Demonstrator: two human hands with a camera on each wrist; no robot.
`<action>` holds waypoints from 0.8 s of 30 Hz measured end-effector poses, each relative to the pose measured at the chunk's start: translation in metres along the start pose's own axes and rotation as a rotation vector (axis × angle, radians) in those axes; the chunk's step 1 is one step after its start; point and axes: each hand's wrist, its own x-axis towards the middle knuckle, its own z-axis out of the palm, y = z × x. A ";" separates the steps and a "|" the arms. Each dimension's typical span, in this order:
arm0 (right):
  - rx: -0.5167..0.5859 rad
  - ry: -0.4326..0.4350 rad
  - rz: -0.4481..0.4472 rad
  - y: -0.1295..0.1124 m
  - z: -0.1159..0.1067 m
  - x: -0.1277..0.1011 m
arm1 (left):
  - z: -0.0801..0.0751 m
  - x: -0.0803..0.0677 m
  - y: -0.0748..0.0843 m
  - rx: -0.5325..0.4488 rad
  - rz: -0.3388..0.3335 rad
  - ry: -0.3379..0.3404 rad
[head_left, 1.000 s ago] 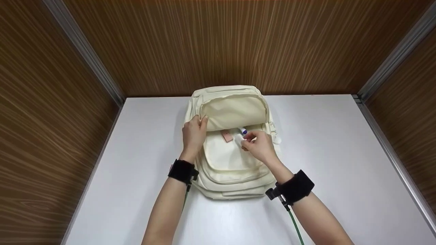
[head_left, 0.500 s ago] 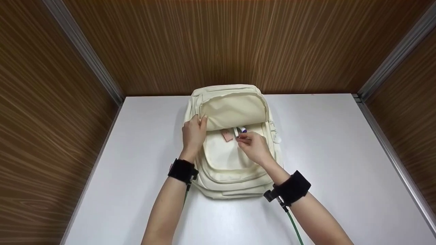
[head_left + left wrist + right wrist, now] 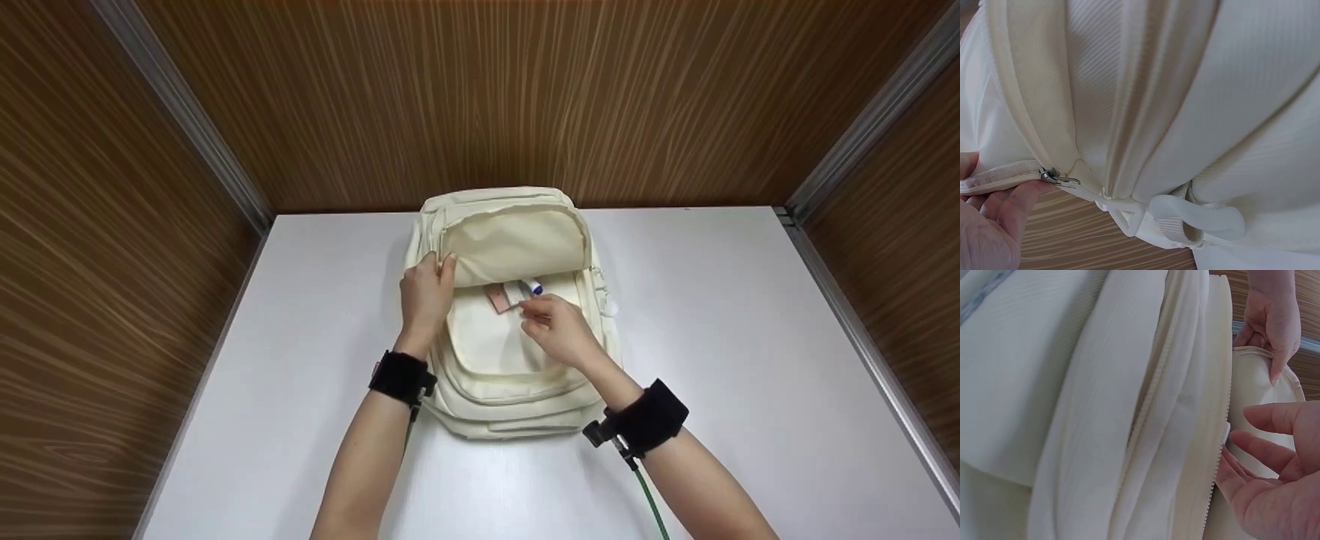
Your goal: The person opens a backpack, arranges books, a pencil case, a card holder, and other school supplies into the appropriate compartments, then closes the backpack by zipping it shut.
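Note:
A cream backpack (image 3: 484,345) lies on the white table with its front pocket unzipped. My left hand (image 3: 426,296) grips the left edge of the raised pocket flap (image 3: 517,244); in the left wrist view its thumb and fingers pinch the zipper edge by a metal slider (image 3: 1053,176). At the pocket mouth lie a pink flat rectangular piece (image 3: 496,298), a small white flat item (image 3: 514,292) beside it and a white marker with a blue end (image 3: 535,286). My right hand (image 3: 556,326) is at the white item's lower end; the right wrist view (image 3: 1275,478) has thumb and forefinger apart.
White tabletop (image 3: 712,322) extends around the backpack. Wood-grain panels (image 3: 480,105) enclose the back and sides, with metal rails at the corners. A green cable (image 3: 649,495) trails from the right wristband. A pale loop (image 3: 1202,216) hangs from the bag's side.
My right hand has moved slightly left and let go of the white item, which now lies against the pink piece. My left hand keeps its grip on the flap.

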 end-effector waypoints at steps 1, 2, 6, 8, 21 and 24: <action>0.004 0.005 -0.003 0.000 -0.001 0.000 | 0.000 0.000 0.000 -0.002 -0.004 -0.004; 0.009 0.015 -0.008 0.000 -0.001 -0.001 | 0.000 0.000 0.000 -0.004 -0.009 -0.006; 0.027 0.071 -0.022 0.001 -0.009 -0.002 | 0.001 -0.001 0.001 -0.008 -0.014 -0.011; 0.028 0.113 -0.028 0.001 -0.016 -0.003 | 0.001 -0.001 0.000 -0.007 -0.012 -0.010; 0.031 0.407 0.003 -0.001 -0.070 0.004 | -0.002 -0.003 -0.004 -0.027 0.013 -0.004; -0.022 0.420 -0.021 0.000 -0.076 0.008 | -0.003 -0.004 -0.004 -0.046 0.021 -0.022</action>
